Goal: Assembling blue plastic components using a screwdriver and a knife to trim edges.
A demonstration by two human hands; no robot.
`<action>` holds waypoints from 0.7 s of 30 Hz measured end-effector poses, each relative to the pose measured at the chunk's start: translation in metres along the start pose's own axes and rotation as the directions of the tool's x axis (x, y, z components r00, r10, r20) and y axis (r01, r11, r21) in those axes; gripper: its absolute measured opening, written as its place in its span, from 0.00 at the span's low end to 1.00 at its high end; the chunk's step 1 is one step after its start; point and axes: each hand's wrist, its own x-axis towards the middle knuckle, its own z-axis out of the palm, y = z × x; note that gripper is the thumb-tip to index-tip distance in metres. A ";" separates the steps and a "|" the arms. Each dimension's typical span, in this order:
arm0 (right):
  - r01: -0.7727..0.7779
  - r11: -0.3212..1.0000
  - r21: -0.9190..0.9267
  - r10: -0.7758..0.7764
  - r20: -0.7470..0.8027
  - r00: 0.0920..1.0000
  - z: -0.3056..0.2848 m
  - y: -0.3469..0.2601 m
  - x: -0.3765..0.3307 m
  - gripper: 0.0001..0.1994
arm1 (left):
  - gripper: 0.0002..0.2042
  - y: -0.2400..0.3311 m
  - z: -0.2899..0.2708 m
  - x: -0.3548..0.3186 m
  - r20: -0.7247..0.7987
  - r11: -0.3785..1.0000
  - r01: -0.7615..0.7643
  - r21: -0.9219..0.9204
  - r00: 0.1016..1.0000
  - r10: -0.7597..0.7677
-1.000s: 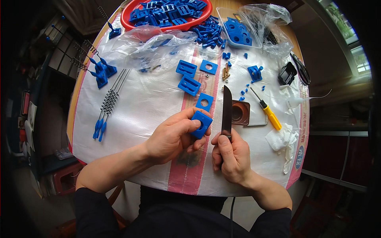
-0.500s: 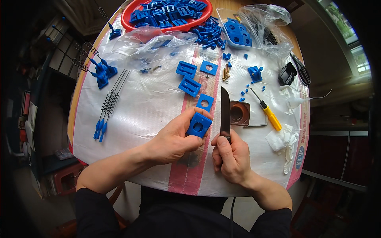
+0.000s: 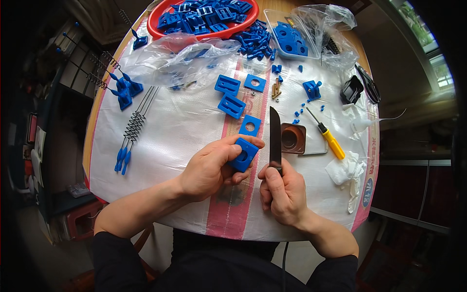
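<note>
My left hand [image 3: 208, 168] is closed on a small blue plastic block [image 3: 244, 156] with a round hole in its face, thumb on top and fingers beneath it. In my right hand [image 3: 284, 192] is a knife [image 3: 275, 134], gripped by its handle with the dark blade pointing up and away from me. Blade and block are apart. Just beyond the block lies a flat blue plate with a round hole [image 3: 249, 126]. Two blue slotted pieces [image 3: 231, 106] and another holed plate [image 3: 254, 82] are farther off. Right of the blade sits a brown square container [image 3: 293, 138] with a round opening.
A yellow-handled screwdriver [image 3: 332, 141] and crumpled white tissue [image 3: 346, 170] lie to the right. Black springs with blue tips [image 3: 132, 134] are at left. A red basin [image 3: 154, 24] and a clear tub [image 3: 316, 48] hold blue parts at the back, near plastic bags [image 3: 182, 56].
My left hand has turned the blue block a little, its thumb shifting onto the upper left edge and its fingers extending. The knife and my right hand stay nearly still.
</note>
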 end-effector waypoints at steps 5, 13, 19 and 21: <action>0.005 1.000 -0.015 -0.005 0.004 1.000 0.000 0.000 0.000 0.12 | 0.18 -0.003 0.001 0.001 -0.024 1.000 -0.010 0.024 1.000 0.010; -0.004 0.998 -0.066 0.004 0.004 1.000 -0.001 -0.002 0.000 0.11 | 0.15 -0.002 0.000 -0.001 0.003 0.999 -0.022 0.028 1.000 0.022; 0.054 0.988 -0.143 -0.051 0.024 0.998 -0.002 0.000 0.001 0.11 | 0.13 -0.006 0.000 -0.001 0.025 0.985 -0.004 0.171 1.000 -0.001; 0.106 0.985 -0.138 -0.103 0.031 0.994 -0.001 0.003 0.002 0.12 | 0.13 -0.003 0.003 -0.001 0.022 0.963 0.020 0.269 0.999 -0.027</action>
